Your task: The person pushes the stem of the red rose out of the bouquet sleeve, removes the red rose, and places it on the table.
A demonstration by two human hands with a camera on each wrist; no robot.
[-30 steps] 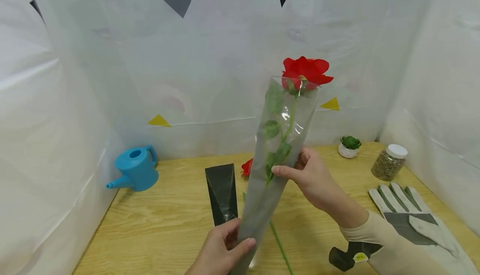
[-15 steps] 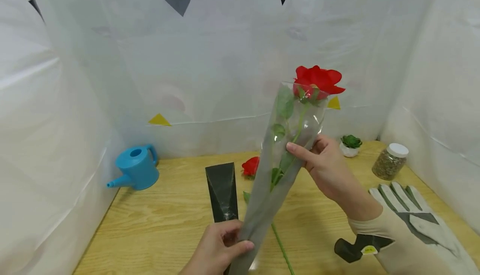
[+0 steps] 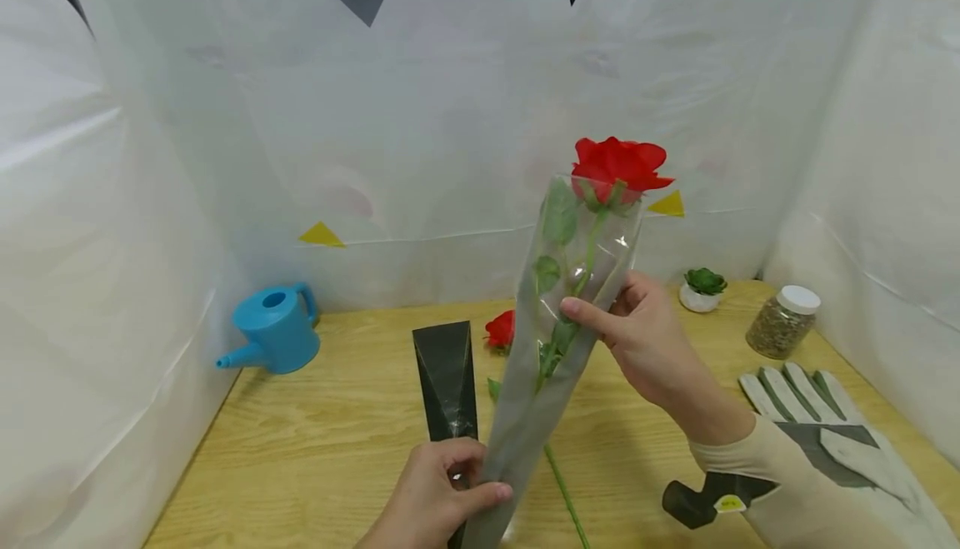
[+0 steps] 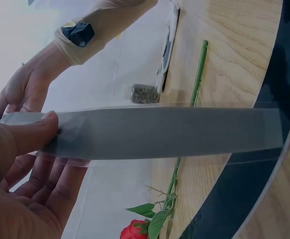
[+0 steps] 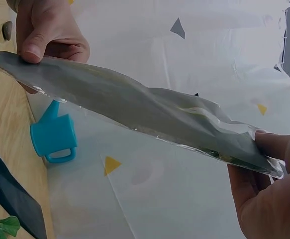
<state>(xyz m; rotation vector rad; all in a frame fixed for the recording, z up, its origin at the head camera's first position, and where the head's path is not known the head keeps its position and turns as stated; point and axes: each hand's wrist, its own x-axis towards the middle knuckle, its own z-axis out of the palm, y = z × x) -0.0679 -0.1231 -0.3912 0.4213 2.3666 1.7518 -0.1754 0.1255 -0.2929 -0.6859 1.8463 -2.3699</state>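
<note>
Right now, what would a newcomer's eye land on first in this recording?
The red rose in a clear plastic sleeve, held up above the wooden table: the left hand grips the sleeve's narrow bottom, the right hand its middle. Behind lie a second red rose and a black sleeve; a blue watering can stands far left.

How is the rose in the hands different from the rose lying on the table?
The held rose stands nearly upright above the table; the table rose lies flat on the wood. The held rose sits inside a clear sleeve, gripped by the left hand low down and the right hand higher up; the table rose is bare and untouched, partly hidden behind the sleeve. Both have red blooms, green stems and leaves.
</note>
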